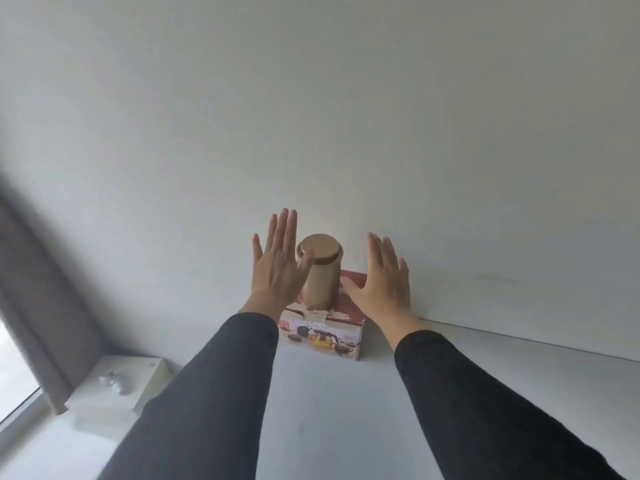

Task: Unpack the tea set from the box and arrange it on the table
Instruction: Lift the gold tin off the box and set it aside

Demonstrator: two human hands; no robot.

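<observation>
A closed tea set box (325, 337), red on top with teapot pictures on its front, stands on the white table (339, 410) against the wall. A gold cylindrical canister (320, 271) with a lid stands upright on top of the box. My left hand (280, 268) is raised with straight fingers just left of the canister; its thumb lies across the canister's upper left side. My right hand (382, 278) is held flat with straight fingers to the right of the canister, over the box's right end, holding nothing.
A white box (117, 382) with a small white object on it sits at the table's left end. A grey curtain (45, 306) and a window are at the far left. The white wall stands directly behind the tea set box.
</observation>
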